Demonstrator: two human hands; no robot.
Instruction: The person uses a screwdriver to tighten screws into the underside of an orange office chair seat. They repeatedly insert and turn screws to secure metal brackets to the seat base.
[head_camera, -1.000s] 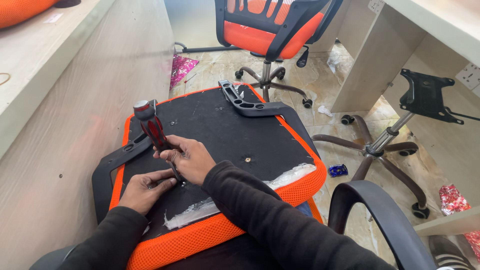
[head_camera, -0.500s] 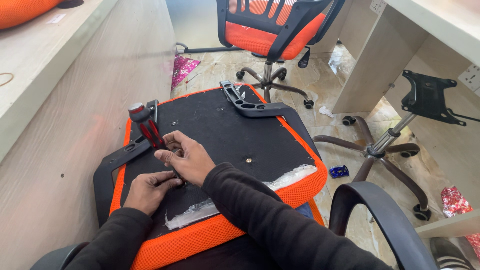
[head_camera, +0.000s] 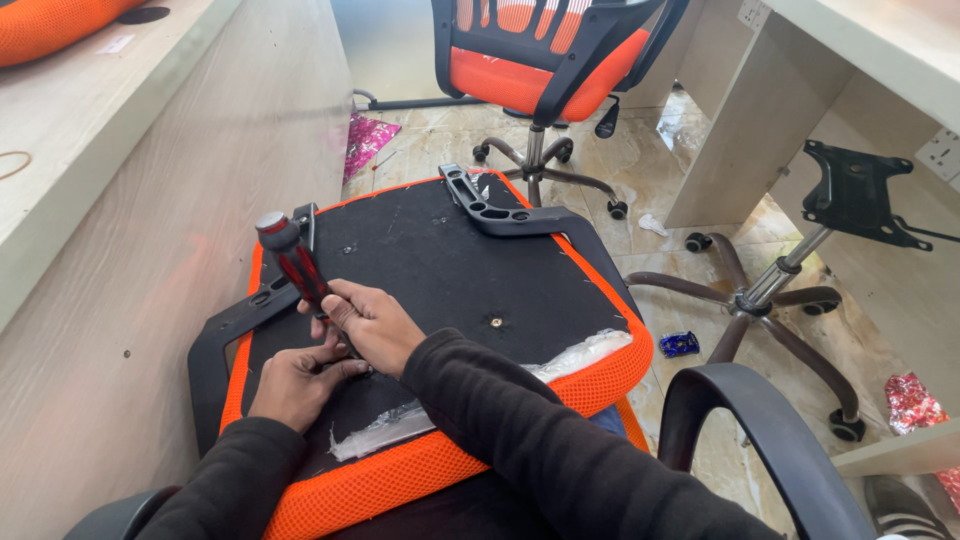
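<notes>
You've got the screwdriver (head_camera: 300, 268) in your right hand (head_camera: 372, 325), fingers wrapped tight around the lower part of its red-and-black handle, the grey cap tilted up and away to the left. The shaft and tip are hidden under your hands, so where the tip sits can't be seen. Your left hand (head_camera: 297, 382) lies flat and loose just beneath, fingertips pressed to the seat beside the tool, gripping nothing.

The screwdriver stands over the near left part of the upturned seat pan (head_camera: 450, 270), a black fabric-covered underside edged in orange mesh, with a small metal insert showing near the middle. A black armrest bracket (head_camera: 232, 325) runs along the left edge, right by your hands; a second bracket (head_camera: 495, 208) lies at the far corner. Crumpled clear plastic wrap (head_camera: 590, 352) clings to the near edge.

Around you: a pale wooden desk panel (head_camera: 150, 250) on the left, a glossy tiled floor (head_camera: 640, 160), an assembled orange-and-black office chair (head_camera: 545, 70) ahead, a bare five-star chair base (head_camera: 770, 290) with its gas lift to the right, and a black curved armrest (head_camera: 750, 420) close by.
</notes>
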